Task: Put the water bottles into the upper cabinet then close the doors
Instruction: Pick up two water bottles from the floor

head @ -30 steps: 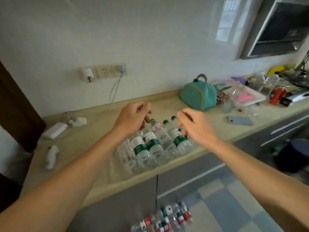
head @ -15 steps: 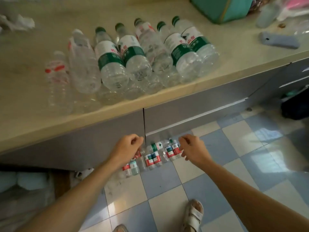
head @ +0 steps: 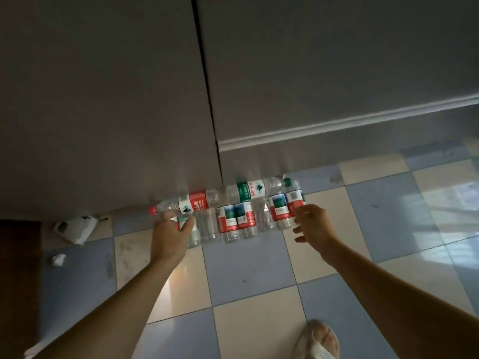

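Several clear water bottles (head: 236,221) with red and green labels sit in a row on the tiled floor, against the foot of the grey lower cabinet (head: 103,99). Behind the row lie a red-capped bottle (head: 191,204) and a green-labelled bottle (head: 248,190). My left hand (head: 169,233) curls its thumb and fingers round the leftmost bottle (head: 193,235) of the row. My right hand (head: 313,228) reaches the right end, its fingertips at the red label of the rightmost bottle (head: 295,203) and its fingers loosely spread. The upper cabinet is out of view.
The grey cabinet doors are closed, with a pale handle rail (head: 337,126) on the right one. Crumpled paper (head: 75,228) and a small paper ball (head: 58,260) lie on the floor at left. A dark brown panel (head: 18,281) stands far left. My sandalled foot (head: 316,340) is below.
The view dropped from the countertop bottles to the floor. Both hands came down to the floor row, and the left hand has closed round the end bottle.
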The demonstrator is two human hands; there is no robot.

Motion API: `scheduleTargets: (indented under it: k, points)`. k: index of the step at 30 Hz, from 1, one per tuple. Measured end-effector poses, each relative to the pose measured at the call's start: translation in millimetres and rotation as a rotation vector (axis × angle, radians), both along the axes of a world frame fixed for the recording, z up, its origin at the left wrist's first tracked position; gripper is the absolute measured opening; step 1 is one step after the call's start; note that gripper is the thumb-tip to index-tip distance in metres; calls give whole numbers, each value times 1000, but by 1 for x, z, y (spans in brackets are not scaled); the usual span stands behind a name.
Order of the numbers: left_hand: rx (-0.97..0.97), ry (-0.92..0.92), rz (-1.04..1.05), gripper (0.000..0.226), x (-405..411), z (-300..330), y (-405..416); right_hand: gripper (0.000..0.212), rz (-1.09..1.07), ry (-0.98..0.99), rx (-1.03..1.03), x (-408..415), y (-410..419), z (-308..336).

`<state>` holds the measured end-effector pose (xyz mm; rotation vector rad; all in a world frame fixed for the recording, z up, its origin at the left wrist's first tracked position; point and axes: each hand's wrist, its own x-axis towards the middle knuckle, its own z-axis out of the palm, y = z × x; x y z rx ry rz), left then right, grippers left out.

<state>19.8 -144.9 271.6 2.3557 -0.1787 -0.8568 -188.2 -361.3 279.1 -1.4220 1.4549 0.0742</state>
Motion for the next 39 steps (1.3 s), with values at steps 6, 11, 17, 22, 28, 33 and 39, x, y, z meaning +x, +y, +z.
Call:
scheduleTargets:
  k: [6, 11, 17, 22, 28, 33, 39]
  points:
    - [-28, -4, 238, 81, 11, -140, 2, 24, -165, -108, 32, 26, -14, -132]
    - [-93, -64, 458, 94, 31, -200, 4, 59, -274, -166, 35, 41, -32, -188]
    - [-269, -9, 758, 68, 58, -230, -1, 57, -425, -205, 52, 60, -57, -206]
    - [-309, 39, 901, 54, 68, -233, -6, 37, -535, -204, 76, 67, -63, -215]
    - [-369, 129, 987, 28, 69, -230, -2, 20, -648, -236, 81, 71, -55, -216]
    - [-493, 304, 1083, 27, 60, -208, 9, 8, -673, -348, 199, 54, -42, -198]
    - [-549, 355, 1074, 17, 47, -175, 28, 27, -624, -461, 179, 35, -26, -170]
